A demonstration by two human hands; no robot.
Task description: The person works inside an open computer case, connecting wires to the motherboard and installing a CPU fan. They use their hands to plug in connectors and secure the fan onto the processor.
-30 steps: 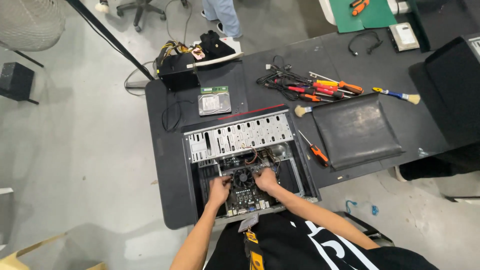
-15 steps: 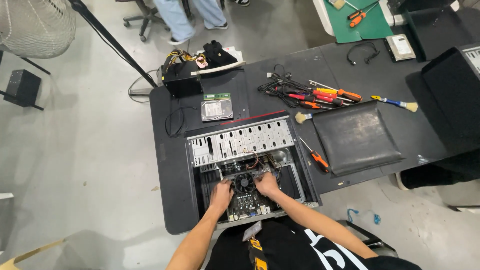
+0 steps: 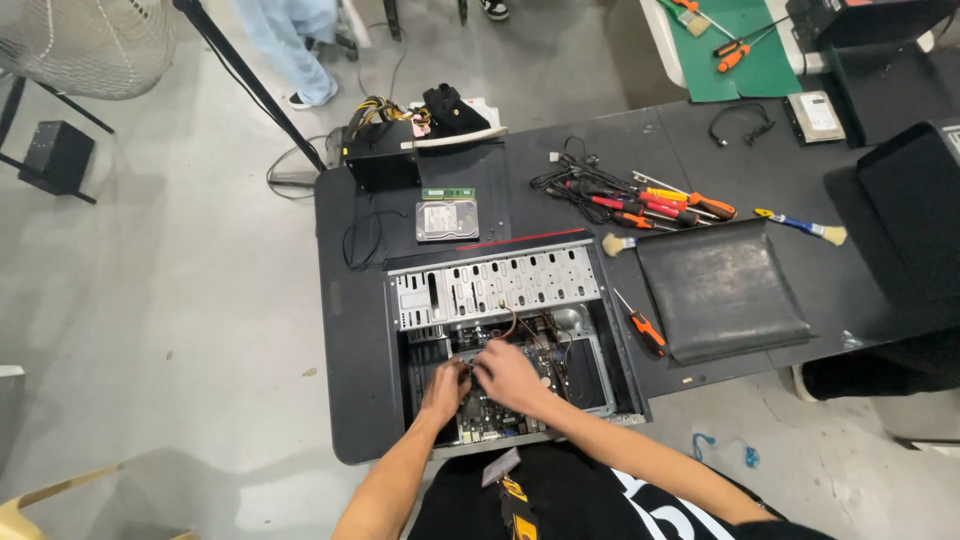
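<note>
An open desktop computer case [image 3: 497,285] lies on its side on a black table [image 3: 345,330]. Both my hands are inside it, over the motherboard [image 3: 490,418]. My left hand [image 3: 445,388] rests on the board's left part with fingers curled. My right hand [image 3: 508,375] sits beside it, fingers bent down on a part at the board's middle that the hand hides. The two hands nearly touch. Thin wires [image 3: 527,327] run above them towards the drive cage.
Hard drive [image 3: 446,220] and memory stick [image 3: 447,194] lie behind the case; a power supply [image 3: 385,160] at the table's back corner. Screwdrivers [image 3: 660,205], two brushes, a black side panel [image 3: 722,290] and an orange screwdriver [image 3: 640,325] lie right. A person stands beyond.
My hands have drawn closer together over the middle of the board. The view has shifted, so the table sits further right and the person at the back has moved left.
</note>
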